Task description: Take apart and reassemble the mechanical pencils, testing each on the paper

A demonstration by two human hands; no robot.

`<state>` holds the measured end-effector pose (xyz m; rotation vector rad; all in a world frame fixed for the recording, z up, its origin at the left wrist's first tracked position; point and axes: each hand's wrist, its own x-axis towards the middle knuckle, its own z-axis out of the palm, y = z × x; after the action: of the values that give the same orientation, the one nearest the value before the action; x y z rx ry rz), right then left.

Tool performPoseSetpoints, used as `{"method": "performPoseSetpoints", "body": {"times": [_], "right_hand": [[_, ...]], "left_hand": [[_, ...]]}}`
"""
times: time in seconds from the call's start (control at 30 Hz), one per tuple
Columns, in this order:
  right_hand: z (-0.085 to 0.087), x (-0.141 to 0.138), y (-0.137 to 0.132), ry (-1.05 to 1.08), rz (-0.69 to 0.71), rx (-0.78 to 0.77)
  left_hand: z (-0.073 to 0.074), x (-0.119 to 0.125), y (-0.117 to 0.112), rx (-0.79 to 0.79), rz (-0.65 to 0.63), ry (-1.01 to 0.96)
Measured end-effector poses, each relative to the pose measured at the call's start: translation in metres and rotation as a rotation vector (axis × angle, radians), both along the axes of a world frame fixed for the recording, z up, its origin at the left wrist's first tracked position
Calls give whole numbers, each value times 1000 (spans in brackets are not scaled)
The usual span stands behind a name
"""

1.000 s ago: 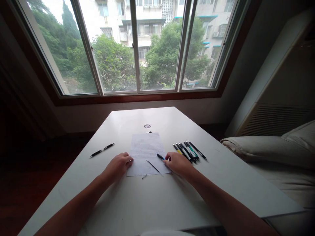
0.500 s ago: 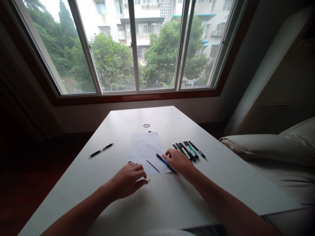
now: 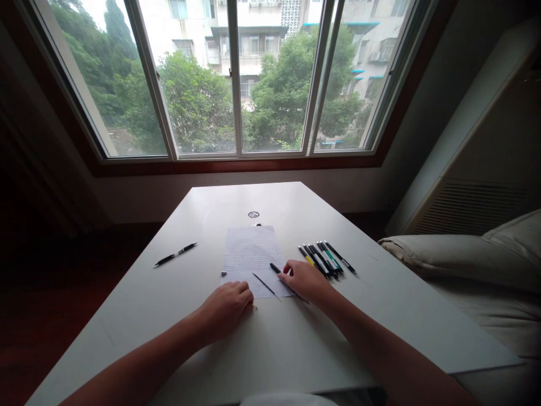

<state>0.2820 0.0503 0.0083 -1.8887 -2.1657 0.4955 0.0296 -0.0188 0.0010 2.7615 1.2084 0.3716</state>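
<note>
By paper: curled hands, right-held pen.

The surface is plain white. The sheet of paper on it is white with fine grey ruled lines. The dark pen at the paper's right edge looks black, as does the thin refill. The lone pen on the left is black. The row of pens on the right is mostly black, with yellow, white and green parts. The far window frame is white, and the pillow is cream.
</note>
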Motion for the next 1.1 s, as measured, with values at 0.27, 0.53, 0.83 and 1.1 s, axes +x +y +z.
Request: {"method": "performPoseSetpoints", "body": {"times": [0.27, 0.53, 0.83, 1.1], "right_hand": [[1, -2, -1, -8, 10, -17], [1, -2, 1, 15, 9, 8], [-4, -5, -2, 15, 68, 47], [-6, -14, -9, -84, 83, 149]], "left_hand": [[-7, -10, 19, 122, 187, -99], [-17, -26, 40, 111, 260, -146], [0, -27, 26, 47, 197, -122], [10, -23, 17, -32, -30, -9]]}}
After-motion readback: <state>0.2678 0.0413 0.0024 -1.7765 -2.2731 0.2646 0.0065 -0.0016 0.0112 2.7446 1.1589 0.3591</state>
